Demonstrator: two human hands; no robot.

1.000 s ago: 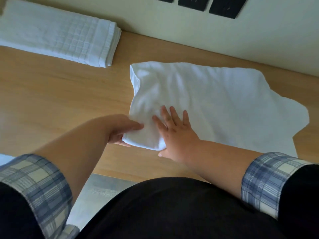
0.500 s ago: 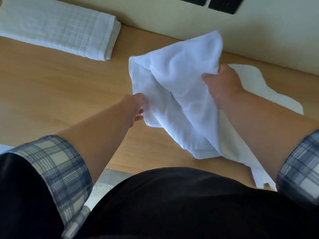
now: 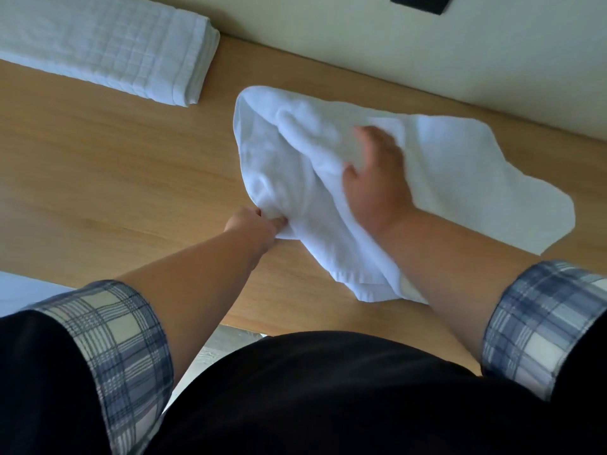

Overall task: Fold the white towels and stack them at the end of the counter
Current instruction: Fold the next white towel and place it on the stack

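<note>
The loose towel lies crumpled on the wooden counter, in the middle and toward the right. Its long axis runs from left to right and slopes a little toward the person at the right end. The left end is rounded and bulky, and one corner reaches toward the near edge of the counter. The left hand pinches the near left edge of this towel, with its fingers curled tight on the cloth. The right hand rests on top of the towel, at a thick fold, with the thumb apart from the fingers. The fingers are blurred, so I cannot tell if they grip the fold or only press it. The folded stack lies at the far left, well apart from the loose towel and near the wall. Its long axis also runs left to right, and its layered end points to the right.
</note>
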